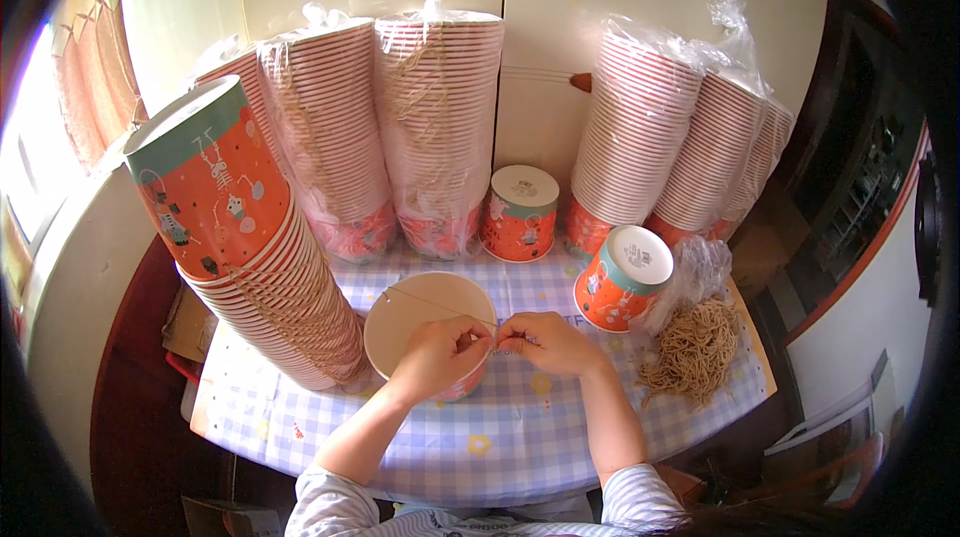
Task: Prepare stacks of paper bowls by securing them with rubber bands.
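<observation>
A paper bucket point(400, 317) stands mouth up on the table in front of me, its pale inside showing. A thin tan cord point(440, 305) stretches over its mouth, from a small end piece at the far left rim to the right rim. My left hand point(442, 352) reaches across the near rim with thumb and finger pinched on the cord. At the right rim my right hand point(548, 342) is also closed in a pinch, close to the left fingertips, at the cord's other end. The fingers hide exactly how that end sits against the bucket wall.
A tall leaning stack of orange-and-green buckets point(270, 287) rises at the left, cords draped on it. Plastic-wrapped stacks point(435, 117) point(635, 127) line the back. Two upside-down buckets point(520, 217) point(622, 282) stand between and before them. A heap of tan cords point(695, 352) lies at the right.
</observation>
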Available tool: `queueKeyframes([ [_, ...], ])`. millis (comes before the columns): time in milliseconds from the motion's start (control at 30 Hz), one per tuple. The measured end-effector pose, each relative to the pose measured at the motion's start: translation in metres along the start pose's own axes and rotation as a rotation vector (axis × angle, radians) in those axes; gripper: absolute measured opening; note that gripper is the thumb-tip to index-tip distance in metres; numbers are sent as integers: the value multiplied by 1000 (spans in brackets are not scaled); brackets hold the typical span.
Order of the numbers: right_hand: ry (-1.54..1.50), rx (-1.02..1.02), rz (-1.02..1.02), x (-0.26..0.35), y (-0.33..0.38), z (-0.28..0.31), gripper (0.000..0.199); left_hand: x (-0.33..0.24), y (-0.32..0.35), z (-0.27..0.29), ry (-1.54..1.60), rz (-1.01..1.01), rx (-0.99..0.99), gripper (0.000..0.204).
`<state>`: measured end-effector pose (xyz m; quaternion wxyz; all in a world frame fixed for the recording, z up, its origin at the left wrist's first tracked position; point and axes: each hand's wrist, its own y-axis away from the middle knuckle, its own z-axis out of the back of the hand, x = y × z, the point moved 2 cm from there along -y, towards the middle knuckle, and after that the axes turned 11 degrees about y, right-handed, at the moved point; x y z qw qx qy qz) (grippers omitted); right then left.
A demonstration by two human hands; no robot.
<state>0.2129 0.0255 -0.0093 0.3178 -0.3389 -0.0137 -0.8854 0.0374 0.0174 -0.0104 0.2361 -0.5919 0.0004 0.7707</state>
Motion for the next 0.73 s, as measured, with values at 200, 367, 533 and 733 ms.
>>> queueKeyframes([
  [200, 3, 7, -2, 3, 0, 2, 13, 0, 0, 1, -52, 0, -43, 17],
  [367, 2, -10, 32, 5, 1, 3, 11, 1, 0, 2, -128, -20, -59, 16],
  [533, 59, 3, 154, 4, 0, 0, 8, 2, 0, 2, -214, -53, -66, 13],
  [733, 3, 67, 182, 3, 0, -1, 9, -5, 1, -2, -377, -79, -76, 14],
])
